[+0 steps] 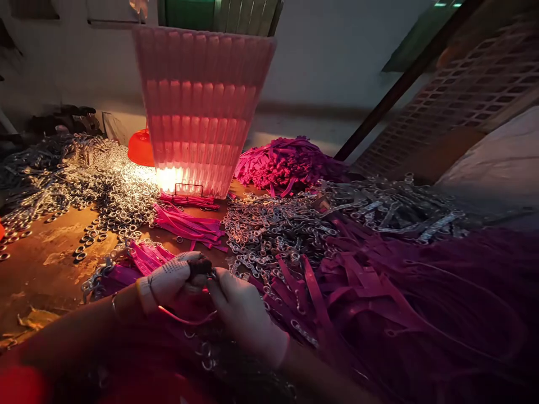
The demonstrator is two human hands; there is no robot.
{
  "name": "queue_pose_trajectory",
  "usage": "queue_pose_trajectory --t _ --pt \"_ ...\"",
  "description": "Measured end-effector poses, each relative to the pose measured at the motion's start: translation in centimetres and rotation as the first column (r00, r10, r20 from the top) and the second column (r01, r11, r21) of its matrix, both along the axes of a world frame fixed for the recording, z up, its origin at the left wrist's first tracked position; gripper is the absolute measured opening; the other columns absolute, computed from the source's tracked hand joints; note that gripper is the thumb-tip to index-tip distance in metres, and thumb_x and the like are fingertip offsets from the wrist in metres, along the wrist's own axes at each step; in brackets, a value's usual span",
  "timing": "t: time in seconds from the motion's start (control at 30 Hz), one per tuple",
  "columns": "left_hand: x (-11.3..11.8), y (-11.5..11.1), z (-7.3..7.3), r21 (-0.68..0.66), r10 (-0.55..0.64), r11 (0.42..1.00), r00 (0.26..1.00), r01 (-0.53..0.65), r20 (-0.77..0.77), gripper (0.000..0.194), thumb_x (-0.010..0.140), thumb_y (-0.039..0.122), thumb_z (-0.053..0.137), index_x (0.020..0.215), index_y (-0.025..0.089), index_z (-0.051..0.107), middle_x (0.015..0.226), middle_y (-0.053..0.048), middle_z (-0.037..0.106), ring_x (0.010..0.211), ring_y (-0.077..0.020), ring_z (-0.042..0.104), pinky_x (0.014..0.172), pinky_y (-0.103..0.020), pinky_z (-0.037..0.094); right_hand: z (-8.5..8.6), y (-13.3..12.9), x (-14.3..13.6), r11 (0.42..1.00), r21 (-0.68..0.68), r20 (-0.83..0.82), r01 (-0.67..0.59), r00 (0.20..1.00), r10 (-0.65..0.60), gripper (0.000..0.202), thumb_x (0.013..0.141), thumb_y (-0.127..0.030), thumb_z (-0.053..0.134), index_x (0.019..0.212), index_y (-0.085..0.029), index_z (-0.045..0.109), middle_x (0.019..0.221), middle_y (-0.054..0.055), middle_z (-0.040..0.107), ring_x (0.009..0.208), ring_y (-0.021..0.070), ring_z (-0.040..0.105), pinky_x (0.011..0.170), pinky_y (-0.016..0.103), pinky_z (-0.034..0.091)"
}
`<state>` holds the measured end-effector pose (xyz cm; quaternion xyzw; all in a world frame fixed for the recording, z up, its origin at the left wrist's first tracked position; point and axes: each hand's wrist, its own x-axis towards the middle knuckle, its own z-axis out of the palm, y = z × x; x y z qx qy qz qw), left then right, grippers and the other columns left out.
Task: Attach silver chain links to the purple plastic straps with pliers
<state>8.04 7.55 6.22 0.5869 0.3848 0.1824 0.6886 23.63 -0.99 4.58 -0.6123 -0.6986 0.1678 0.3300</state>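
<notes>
My left hand [170, 279], in a dotted glove, is curled closed; can't tell exactly what's inside. My right hand [248, 314] meets it fingertip to fingertip, pinching a small metal piece [212, 274] between them. Thin strap [187, 321] curves just under both hands. Pink straps with metal ends [145, 255] lie just beyond my left; loose purple straps [370, 286] spread right of my right. Past my hands: metal link pile [273, 227], ring pile [120, 202] off left. Farther: ribbed panel [202, 106], red lamp [141, 148] beside it, magenta strap heap [290, 163] behind.
</notes>
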Motion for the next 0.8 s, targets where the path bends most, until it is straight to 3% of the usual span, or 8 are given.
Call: queue_pose_trajectory --t 0.07,0.1,0.2,0.33,0.43,0.57,0.7,0.8 --pt "0.9 4.1 -0.5 0.366 -0.081 0.904 0.927 0.224 -0.367 0.009 0.081 0.018 0.050 0.083 0.017 0.058 0.063 0.002 0.053 0.050 -0.0094 0.046 0.050 -0.020 0.038 -0.6 1.3 1.3 0.999 -0.049 -0.126 0.018 0.992 -0.024 0.030 0.100 -0.039 0.042 0.095 -0.020 0.066 0.081 0.002 0.071 0.070 0.0158 0.062 0.065 0.024 0.041" --pt "1.4 6.3 -0.8 0.438 -0.032 0.863 0.891 0.253 -0.453 0.005 0.077 0.013 0.055 0.076 0.015 0.060 0.065 0.000 0.057 0.057 -0.0110 0.051 0.055 -0.021 0.042 -0.8 1.9 2.0 0.998 -0.055 -0.175 0.035 0.984 -0.044 0.031 0.099 -0.040 0.042 0.096 -0.020 0.066 0.080 0.002 0.070 0.071 0.0161 0.061 0.066 0.024 0.042" --pt "3.0 11.4 -1.8 0.531 0.098 0.802 0.819 0.271 -0.566 0.013 0.081 0.016 0.063 0.069 0.012 0.059 0.072 -0.003 0.060 0.071 -0.0140 0.057 0.068 -0.026 0.047 -1.0 3.2 3.5 0.995 -0.069 -0.259 0.069 0.962 -0.084 0.033 0.098 -0.040 0.042 0.108 -0.019 0.066 0.090 0.004 0.073 0.079 0.0185 0.064 0.074 0.026 0.046" --pt "4.5 13.8 -3.2 0.557 0.163 0.776 0.760 0.294 -0.629 0.026 0.094 0.034 0.059 0.084 0.010 0.063 0.083 -0.001 0.062 0.073 -0.0116 0.060 0.073 -0.029 0.052 -0.7 3.5 3.9 0.989 -0.145 -0.246 0.039 0.966 -0.074 0.035 0.099 -0.036 0.041 0.117 -0.019 0.066 0.100 0.006 0.074 0.090 0.0200 0.067 0.083 0.029 0.049" --pt "4.5 13.7 -3.3 0.565 0.171 0.782 0.780 0.264 -0.602 0.024 0.094 0.033 0.059 0.085 0.011 0.063 0.081 -0.001 0.061 0.069 -0.0106 0.058 0.068 -0.027 0.051 -0.5 3.4 4.0 0.989 -0.137 -0.174 0.056 0.982 -0.079 0.036 0.099 -0.034 0.043 0.125 -0.021 0.063 0.104 0.007 0.075 0.093 0.0204 0.068 0.086 0.030 0.050" --pt "2.8 12.0 -1.6 0.538 0.137 0.826 0.865 0.169 -0.483 0.017 0.090 0.021 0.051 0.079 0.012 0.060 0.056 0.001 0.052 0.047 -0.0101 0.045 0.050 -0.025 0.038 0.1 3.7 3.9 1.000 -0.019 -0.160 0.015 0.987 -0.018 0.029 0.096 -0.026 0.047 0.118 -0.023 0.066 0.112 0.005 0.073 0.102 0.0193 0.066 0.091 0.031 0.049" --pt "0.2 7.5 0.3 0.480 0.077 0.873 0.945 0.089 -0.317 0.023 0.089 0.029 0.043 0.083 0.014 0.059 0.050 0.002 0.046 0.041 -0.0097 0.039 0.044 -0.024 0.031 1.2 3.9 2.5 0.997 0.041 -0.172 -0.062 0.983 0.068 0.025 0.095 -0.022 0.048 0.111 -0.020 0.067 0.107 0.006 0.074 0.095 0.0182 0.067 0.085 0.028 0.048" --pt "-1.1 3.8 0.6 0.349 0.068 0.937 0.989 -0.018 -0.133 0.022 0.085 0.036 0.050 0.079 0.016 0.056 0.049 0.004 0.043 0.039 -0.0078 0.034 0.040 -0.022 0.024 1.9 3.5 0.9 0.998 0.022 -0.037 -0.054 0.998 0.055 0.023 0.097 -0.023 0.046 0.108 -0.020 0.067 0.103 0.005 0.074 0.089 0.0179 0.068 0.076 0.026 0.047"
